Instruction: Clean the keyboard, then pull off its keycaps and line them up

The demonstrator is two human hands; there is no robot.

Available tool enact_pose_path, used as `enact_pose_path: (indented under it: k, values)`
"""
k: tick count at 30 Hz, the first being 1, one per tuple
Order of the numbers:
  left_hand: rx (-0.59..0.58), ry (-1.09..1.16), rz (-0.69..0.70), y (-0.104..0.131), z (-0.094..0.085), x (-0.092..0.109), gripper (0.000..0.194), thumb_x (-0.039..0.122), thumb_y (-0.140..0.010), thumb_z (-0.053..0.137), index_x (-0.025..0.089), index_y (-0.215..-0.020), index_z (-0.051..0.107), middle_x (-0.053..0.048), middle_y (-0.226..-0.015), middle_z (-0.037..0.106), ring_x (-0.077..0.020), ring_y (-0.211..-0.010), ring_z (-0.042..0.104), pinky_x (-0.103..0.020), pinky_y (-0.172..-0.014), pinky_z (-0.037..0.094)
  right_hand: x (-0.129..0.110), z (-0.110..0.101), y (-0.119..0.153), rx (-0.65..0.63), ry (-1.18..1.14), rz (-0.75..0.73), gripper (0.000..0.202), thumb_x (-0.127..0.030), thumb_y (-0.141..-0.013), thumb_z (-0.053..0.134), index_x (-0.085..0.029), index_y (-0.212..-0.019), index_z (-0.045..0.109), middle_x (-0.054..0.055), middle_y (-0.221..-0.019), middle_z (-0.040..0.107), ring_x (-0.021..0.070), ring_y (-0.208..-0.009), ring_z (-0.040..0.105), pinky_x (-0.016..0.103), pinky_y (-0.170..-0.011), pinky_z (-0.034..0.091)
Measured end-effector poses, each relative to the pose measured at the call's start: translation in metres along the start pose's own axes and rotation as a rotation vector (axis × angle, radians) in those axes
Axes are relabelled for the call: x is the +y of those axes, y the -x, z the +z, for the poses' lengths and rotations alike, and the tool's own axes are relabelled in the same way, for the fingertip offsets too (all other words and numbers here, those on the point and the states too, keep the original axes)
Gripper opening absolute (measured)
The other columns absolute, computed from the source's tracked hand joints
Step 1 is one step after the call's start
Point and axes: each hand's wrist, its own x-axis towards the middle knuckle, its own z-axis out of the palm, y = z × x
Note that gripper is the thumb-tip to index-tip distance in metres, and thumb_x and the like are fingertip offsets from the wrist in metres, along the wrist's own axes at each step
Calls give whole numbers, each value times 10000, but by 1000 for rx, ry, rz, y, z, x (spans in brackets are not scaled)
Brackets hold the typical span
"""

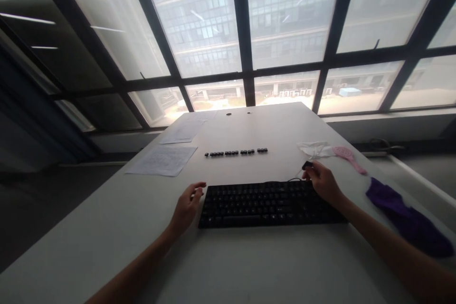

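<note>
A black keyboard (249, 204) lies flat on the white table in front of me. My left hand (187, 204) rests beside its left end, thumb and fingers apart, with nothing in it. Over the keyboard's upper right corner, my right hand (320, 180) pinches a small black piece (307, 165); it is too small and blurred to tell its exact kind. My right hand and wrist hide part of the keyboard's right end. Behind the keyboard, several small black keycaps (231, 153) stand in a row, split into groups by gaps.
Printed paper sheets (162, 160) lie at the left. On the right are a crumpled clear plastic bag (313, 148), a pink hairbrush (345, 153) and a purple cloth (402, 213). A thin black cable (294, 179) curves behind the keyboard. Large windows rise beyond the table.
</note>
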Motion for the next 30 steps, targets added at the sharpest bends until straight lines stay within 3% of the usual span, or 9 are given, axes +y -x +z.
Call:
enact_pose_path:
  k: [10,15,19,21,26,30]
  values:
    - [-60,50,-74,4,3,8,478,502,-915,466,155,-1170,676,-79,-981,736,-211,-756,662,-318,-696,532,-4,0,1,-23,-6,-35,259,-352,-963,497,-206,-763,572,11,-700,621,170,-630,589,286,-637,458]
    - [-70,84,-44,1,4,2,439,463,-930,472,172,-1187,676,-102,-1198,700,-260,-1049,655,-353,-879,523,-2,0,1,-32,-34,13,195,-357,-954,524,-203,-875,613,8,-698,646,168,-607,605,281,-621,477]
    - [-97,109,-47,0,4,-1,450,452,-933,480,165,-1237,646,-117,-1212,696,-273,-1120,634,-372,-932,508,-1,-1,2,-15,-35,46,196,-370,-954,531,-202,-924,627,16,-707,663,170,-607,619,283,-620,495]
    - [-111,111,-45,1,3,-1,442,448,-937,477,171,-1236,649,-111,-1205,697,-261,-1070,649,-356,-896,517,-1,-1,3,-6,-22,47,210,-381,-956,527,-201,-926,632,22,-712,666,173,-611,624,286,-621,501]
    - [-164,92,-80,2,0,-2,456,474,-931,493,173,-1234,654,-66,-945,719,-178,-685,633,-270,-604,497,-1,-2,3,17,-8,16,232,-403,-955,525,-199,-932,633,28,-722,664,177,-617,624,302,-639,513]
    - [-165,64,-11,1,0,-6,429,458,-901,565,188,-1222,656,-77,-1039,689,-163,-703,627,-258,-599,495,-2,-2,2,25,-13,-10,234,-404,-957,520,-199,-935,633,32,-736,661,178,-625,618,308,-638,515]
